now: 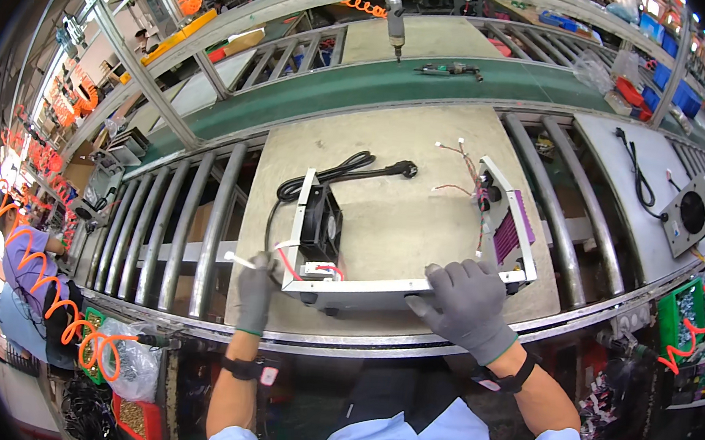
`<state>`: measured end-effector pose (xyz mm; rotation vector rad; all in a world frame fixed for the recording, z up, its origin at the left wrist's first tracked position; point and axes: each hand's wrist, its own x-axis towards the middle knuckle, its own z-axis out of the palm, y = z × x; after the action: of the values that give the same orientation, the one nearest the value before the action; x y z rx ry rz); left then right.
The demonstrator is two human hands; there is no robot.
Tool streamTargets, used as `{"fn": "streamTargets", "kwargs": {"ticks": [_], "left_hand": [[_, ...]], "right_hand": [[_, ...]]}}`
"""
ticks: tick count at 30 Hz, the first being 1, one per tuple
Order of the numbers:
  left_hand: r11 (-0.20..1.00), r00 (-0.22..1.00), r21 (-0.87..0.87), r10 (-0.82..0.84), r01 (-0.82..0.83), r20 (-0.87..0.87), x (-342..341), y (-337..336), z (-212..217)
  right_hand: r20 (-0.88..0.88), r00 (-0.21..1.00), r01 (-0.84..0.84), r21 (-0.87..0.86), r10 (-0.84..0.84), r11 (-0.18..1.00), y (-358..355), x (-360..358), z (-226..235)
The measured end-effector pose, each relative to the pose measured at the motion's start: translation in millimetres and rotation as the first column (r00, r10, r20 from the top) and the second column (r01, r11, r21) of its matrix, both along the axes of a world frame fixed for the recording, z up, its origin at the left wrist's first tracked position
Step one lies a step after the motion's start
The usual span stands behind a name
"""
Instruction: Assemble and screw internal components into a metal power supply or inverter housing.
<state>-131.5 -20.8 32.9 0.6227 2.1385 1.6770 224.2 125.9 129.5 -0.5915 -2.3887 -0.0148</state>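
Grey-gloved left hand (pixel 254 297), fingers pinching a slim white strip (pixel 236 259). Grey-gloved right hand (pixel 469 309), fingers spread against an angular silver-metal frame (pixel 354 289).

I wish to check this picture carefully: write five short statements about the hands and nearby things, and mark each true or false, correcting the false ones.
1. The right hand touches the metal frame. True.
2. The black fan stands at the frame's right end. False: it stands at the left end.
3. The left hand is bare. False: it wears a grey glove.
4. The plug lies on the beige board. True.
5. A tool lies on the green belt. True.
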Motion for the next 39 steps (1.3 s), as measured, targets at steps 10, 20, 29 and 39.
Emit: {"fn": "streamTargets", "kwargs": {"ticks": [10, 20, 29, 39], "left_hand": [[0.883, 0.953, 0.410, 0.290, -0.229, -0.093, -5, -55, 93], [0.767, 0.119, -0.532, -0.603, 0.359, -0.789, 92, 15, 132], [0.838, 0.150, -0.495, -0.533, 0.227, -0.833, 120, -18, 109], [0.858, 0.178, -0.475, -0.507, 0.195, -0.843, 125, -24, 99]], "right_hand": [[0.010, 0.996, 0.084, -0.057, -0.084, 0.995, 26, 45, 36], [0.212, 0.975, -0.060, -0.047, 0.069, 0.997, 24, 40, 15], [0.204, 0.979, -0.018, 0.092, -0.001, 0.996, -5, 59, -7], [0.223, 0.975, 0.005, 0.053, -0.017, 0.999, -11, 60, -11]]}}
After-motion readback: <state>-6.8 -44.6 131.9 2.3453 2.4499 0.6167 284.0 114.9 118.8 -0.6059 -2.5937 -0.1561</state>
